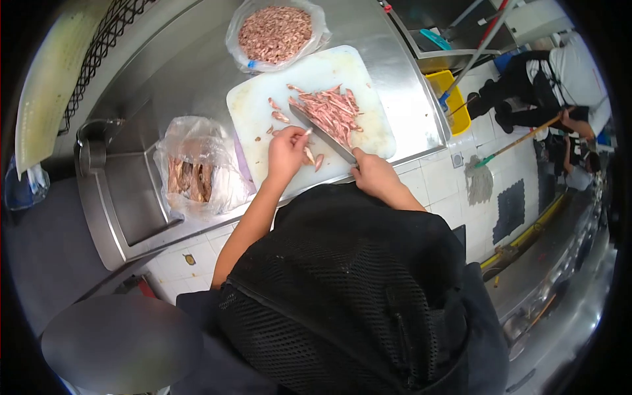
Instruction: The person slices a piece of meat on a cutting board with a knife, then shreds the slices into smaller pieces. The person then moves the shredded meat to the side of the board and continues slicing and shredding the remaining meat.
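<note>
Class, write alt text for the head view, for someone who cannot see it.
A person's right hand grips a broad-bladed metal knife beside thin reddish meat strips on a white plastic cutting board; the left hand is near small meat pieces. Two clear plastic bags of meat sit on a steel counter.

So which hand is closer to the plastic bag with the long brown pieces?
Left. The left hand is to the right of that plastic bag, over the cutting board. The right hand is farther right, gripping the knife.
</note>
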The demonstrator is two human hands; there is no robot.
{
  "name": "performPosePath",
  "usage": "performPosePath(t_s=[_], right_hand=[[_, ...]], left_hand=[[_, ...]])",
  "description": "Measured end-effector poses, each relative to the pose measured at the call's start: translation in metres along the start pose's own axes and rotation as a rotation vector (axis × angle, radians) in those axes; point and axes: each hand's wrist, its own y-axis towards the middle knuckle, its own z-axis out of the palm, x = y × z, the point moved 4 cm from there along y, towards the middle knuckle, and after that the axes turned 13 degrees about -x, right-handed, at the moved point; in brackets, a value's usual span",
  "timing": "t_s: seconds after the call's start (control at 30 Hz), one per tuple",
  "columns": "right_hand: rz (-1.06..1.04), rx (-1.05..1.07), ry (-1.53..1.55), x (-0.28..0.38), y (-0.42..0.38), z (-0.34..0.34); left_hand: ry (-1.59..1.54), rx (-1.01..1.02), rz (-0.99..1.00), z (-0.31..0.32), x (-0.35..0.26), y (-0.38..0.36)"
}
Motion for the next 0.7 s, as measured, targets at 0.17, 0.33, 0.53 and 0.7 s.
performPosePath(t_s=[0.17, 0.33, 0.53, 0.7], right_hand=[[0.026, -0.002, -0.017, 0.006, -0.001, -0.001], [0.026, -0.001, -0.032, 0.008, -0.005, -0.007], [0.01, 0.013, 0.005, 0.007, -0.003, -0.003], [0.078, 0.07, -0.002, -0.006, 0.001, 0.011]], left_hand=[[-0.598, 0.151, -0.281, -0.006, 0.016, 0.013], [-0.593, 0.362, -0.219, 0.057, -0.07, 0.009], [-0.631, 0.652, -0.057, 0.154, -0.186, -0.009], [-0.345, 0.546, -0.019, 0.141, -0.138, -0.014]])
